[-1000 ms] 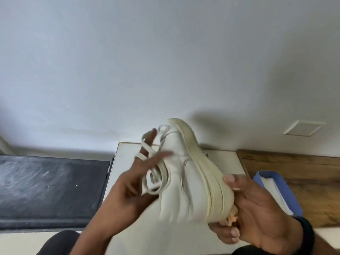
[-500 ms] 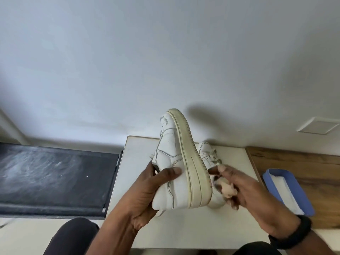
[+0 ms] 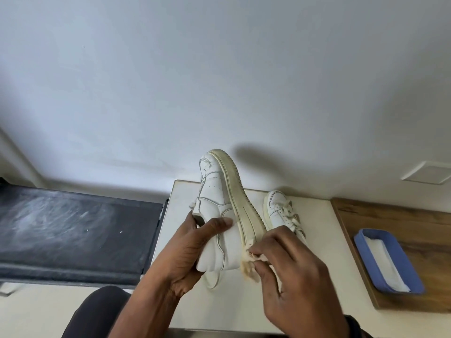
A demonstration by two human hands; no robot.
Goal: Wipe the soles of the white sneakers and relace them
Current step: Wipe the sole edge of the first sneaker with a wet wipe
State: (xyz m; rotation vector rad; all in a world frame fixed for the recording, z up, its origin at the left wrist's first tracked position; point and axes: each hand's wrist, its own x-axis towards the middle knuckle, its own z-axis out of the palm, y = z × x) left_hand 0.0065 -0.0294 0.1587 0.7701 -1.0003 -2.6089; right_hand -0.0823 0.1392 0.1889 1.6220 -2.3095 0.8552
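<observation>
My left hand [image 3: 192, 250] grips a white sneaker [image 3: 217, 203] by its heel and side, holding it above the table on edge with the toe pointing away and the yellowed sole rim facing right. My right hand [image 3: 290, 272] pinches a small crumpled cream cloth [image 3: 251, 259] against the sole's edge near the heel. A second white sneaker [image 3: 278, 208], laced, stands on the white table [image 3: 319, 240] behind my right hand, partly hidden by it.
A blue tray [image 3: 400, 279] with a white cloth inside lies on a wooden board [image 3: 402, 220] to the right. A dark mat surface [image 3: 73, 230] sits to the left of the table. A plain wall rises behind. My knee shows at the bottom.
The sneaker has been turned upright on edge, its loose lace no longer around my left fingers. My right hand moved in and now presses the cloth onto the sole edge.
</observation>
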